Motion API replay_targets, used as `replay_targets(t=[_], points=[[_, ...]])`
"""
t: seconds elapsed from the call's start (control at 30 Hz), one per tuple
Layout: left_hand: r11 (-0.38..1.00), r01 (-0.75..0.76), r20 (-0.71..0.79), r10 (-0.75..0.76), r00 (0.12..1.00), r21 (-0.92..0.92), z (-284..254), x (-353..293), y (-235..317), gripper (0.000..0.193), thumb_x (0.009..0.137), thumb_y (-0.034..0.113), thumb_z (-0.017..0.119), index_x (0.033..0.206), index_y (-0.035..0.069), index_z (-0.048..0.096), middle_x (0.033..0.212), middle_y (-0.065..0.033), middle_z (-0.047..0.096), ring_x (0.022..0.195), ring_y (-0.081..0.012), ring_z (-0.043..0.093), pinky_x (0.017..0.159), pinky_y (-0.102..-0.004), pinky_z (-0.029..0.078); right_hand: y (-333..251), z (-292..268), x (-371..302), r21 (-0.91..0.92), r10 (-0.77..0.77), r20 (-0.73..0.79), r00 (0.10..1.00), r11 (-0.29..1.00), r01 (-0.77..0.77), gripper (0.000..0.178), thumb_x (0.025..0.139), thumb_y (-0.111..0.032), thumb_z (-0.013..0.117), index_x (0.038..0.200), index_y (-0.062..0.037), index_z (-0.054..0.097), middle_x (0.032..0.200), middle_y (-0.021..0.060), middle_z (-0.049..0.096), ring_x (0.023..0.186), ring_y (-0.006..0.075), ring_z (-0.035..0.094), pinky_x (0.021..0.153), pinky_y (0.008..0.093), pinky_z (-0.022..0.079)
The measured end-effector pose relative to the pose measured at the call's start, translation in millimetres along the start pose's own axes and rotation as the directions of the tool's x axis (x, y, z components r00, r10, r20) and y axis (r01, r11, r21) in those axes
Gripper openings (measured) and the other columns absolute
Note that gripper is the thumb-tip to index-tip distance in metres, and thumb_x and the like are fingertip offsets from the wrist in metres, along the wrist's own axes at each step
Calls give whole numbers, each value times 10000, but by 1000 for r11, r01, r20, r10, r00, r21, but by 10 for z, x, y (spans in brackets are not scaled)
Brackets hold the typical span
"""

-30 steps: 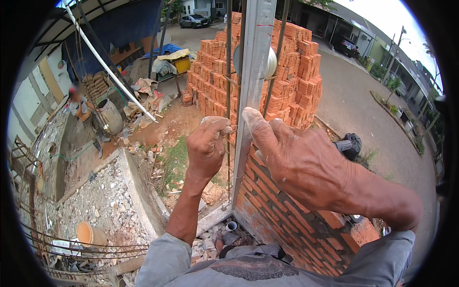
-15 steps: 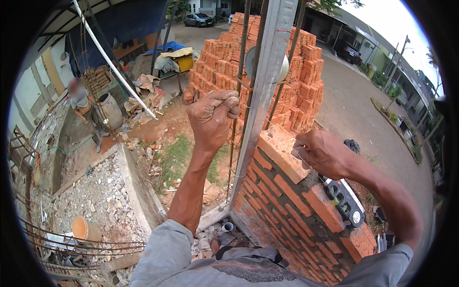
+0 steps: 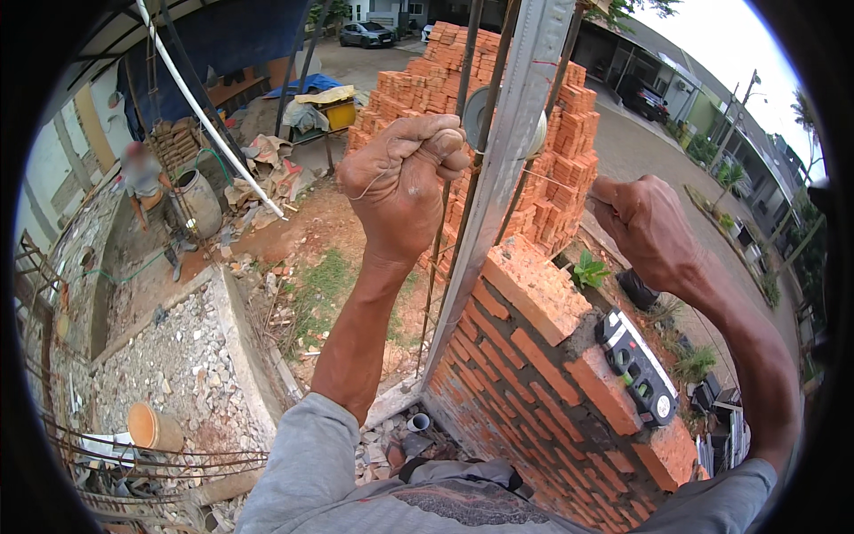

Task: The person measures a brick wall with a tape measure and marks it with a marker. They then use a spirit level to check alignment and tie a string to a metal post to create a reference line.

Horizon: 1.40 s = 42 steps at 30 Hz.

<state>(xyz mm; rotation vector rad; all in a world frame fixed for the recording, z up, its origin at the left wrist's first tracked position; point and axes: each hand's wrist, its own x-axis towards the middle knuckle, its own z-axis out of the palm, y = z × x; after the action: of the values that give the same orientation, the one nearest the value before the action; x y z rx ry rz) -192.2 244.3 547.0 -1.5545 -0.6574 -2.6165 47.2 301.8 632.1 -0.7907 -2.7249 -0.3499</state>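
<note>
My left hand (image 3: pixel 400 182) is closed in a fist beside the upright steel rods (image 3: pixel 470 142); a fine strand curls at its edge. My right hand (image 3: pixel 649 227) is raised to the right of the metal straightedge (image 3: pixel 516 116), its fingers pinched on a thin string (image 3: pixel 559 183) that runs toward the rods. A round spool (image 3: pixel 478 114) shows behind the rods and straightedge, partly hidden. Below my hands is a brick wall (image 3: pixel 525 383) with grey mortar joints. A brick (image 3: pixel 538 289) lies at its far end, and a spirit level (image 3: pixel 636 369) rests on its top.
A tall stack of orange bricks (image 3: pixel 405 107) stands behind the rods. At left are a rubble-filled bed (image 3: pixel 169 356), an orange bucket (image 3: pixel 154 427) and bent rebar (image 3: pixel 178 454). Another person (image 3: pixel 147 191) stands near a drum (image 3: pixel 200 205). A white pipe (image 3: pixel 200 102) slants down.
Both hands have risen, my right also moving away to the right from above the end brick. The string between the rods and my right hand now shows pulled out.
</note>
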Motion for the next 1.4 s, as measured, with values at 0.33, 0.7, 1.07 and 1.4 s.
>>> replay_targets(t=[0.33,0.7,1.07,1.4], points=[[993,-121,72,122,990,-13,105,547,1,126,922,9,657,1006,-71,708,841,-173,729,662,-172,712,552,-269,615,141,-461,145,-328,-175,-193,965,939,105,307,1003,-176,566,736,-41,497,509,106,379,440,183,421,491,414,394],[979,-162,21,165,986,-120,337,1041,-28,108,895,-65,615,862,-50,717,727,-120,703,583,-150,689,462,-250,564,208,-743,252,-670,-283,-171,944,736,99,302,1030,-166,513,740,-110,447,528,5,263,452,97,289,438,315,332],[998,-14,-35,12,999,-59,165,895,-84,118,928,27,666,929,-88,692,766,-165,714,589,-180,692,475,-265,581,-52,-777,14,-641,-297,-159,942,756,130,209,1003,-204,562,875,-51,499,777,82,437,569,154,367,518,380,373],[997,82,-145,-83,986,-15,73,849,-178,105,926,7,654,856,-69,671,701,-139,683,533,-162,658,434,-267,558,-125,-698,138,-693,-355,-151,923,703,157,201,995,-61,495,803,-3,493,708,77,388,522,112,401,453,306,447]])
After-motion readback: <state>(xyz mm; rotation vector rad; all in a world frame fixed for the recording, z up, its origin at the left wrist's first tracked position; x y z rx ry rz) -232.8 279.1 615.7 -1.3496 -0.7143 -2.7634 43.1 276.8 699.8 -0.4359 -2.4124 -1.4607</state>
